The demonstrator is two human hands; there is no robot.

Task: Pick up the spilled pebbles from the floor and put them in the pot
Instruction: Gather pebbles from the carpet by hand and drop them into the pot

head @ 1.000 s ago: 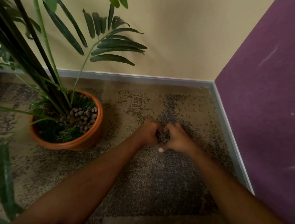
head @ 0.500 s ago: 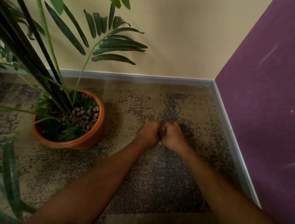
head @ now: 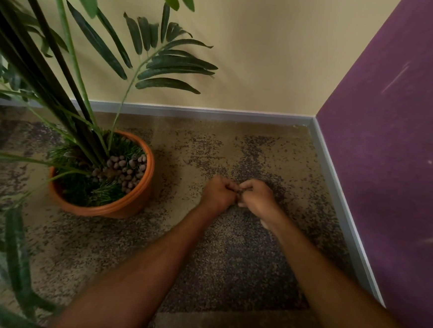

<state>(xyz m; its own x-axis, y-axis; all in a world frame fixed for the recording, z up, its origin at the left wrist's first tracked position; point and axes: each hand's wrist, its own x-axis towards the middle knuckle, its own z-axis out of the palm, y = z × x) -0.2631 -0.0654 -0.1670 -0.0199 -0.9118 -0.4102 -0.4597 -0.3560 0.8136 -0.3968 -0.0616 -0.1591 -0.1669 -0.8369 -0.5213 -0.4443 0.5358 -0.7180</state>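
Observation:
An orange pot [head: 140, 199] with a palm plant stands on the speckled carpet at the left. Brown-grey pebbles [head: 127, 168] lie heaped in its right half. To the right of the pot, my left hand [head: 218, 195] and my right hand [head: 258, 197] are pressed together low over the floor, both curled shut. A few dark pebbles [head: 239, 190] show in the gap between the fingers. The palms hide whatever else is inside. I cannot tell loose pebbles from the carpet's dark speckles.
Palm fronds [head: 166, 64] reach over the pot and along the left edge. A beige wall with a grey skirting board [head: 201, 113] closes the back. A purple wall [head: 391, 164] stands close on the right.
My hands have closed tighter together, so less of the pebbles between them shows. They stay in the same spot on the carpet.

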